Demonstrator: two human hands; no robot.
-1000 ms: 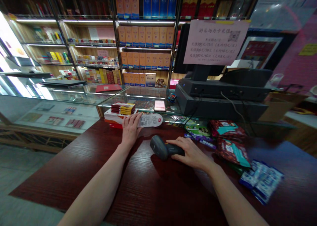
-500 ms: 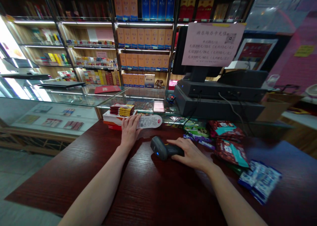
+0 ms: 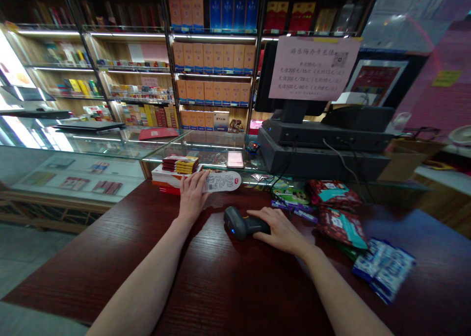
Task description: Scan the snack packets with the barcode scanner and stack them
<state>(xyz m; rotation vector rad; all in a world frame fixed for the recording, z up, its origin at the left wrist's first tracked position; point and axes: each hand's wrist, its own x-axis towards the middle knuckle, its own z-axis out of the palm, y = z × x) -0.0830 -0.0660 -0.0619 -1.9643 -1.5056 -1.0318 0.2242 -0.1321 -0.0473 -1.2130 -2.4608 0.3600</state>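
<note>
Key relation: the white package (image 3: 227, 181) sits just beyond the scanner (image 3: 238, 223), on the far side from you and a little to the left, near its head but apart from it. Your left grip (image 3: 193, 193) is the nearer to the package; your right grip (image 3: 281, 228) is at the scanner's handle end.

Axes: the scanner's long axis runs roughly left to right, head leftward, handle running back into your right grip. The package's long axis runs much the same way, its rounded end to the right, its other end under your left fingers.

Grip state: right, fingers and thumb wrapped on the scanner's handle. Left, apparently clamped on the package's left end, fingers over the top and thumb along the near edge. Whether the scanner head touches the surface (image 3: 206, 277) below it, you cannot tell from this angle; a shadow lies under it.

Appearance: scanner dark grey to black, thick head, slimmer handle, a lit blue spot on the head's near side. Package pale, with small dark print, a red oval mark near the rounded end, and a dark block beside your fingertips, too small to read.

Neighbours: beyond and left of the scanner, boxes (image 3: 165, 178) topped with packets (image 3: 179, 165); to its right, brown bags (image 3: 340, 225).
</note>
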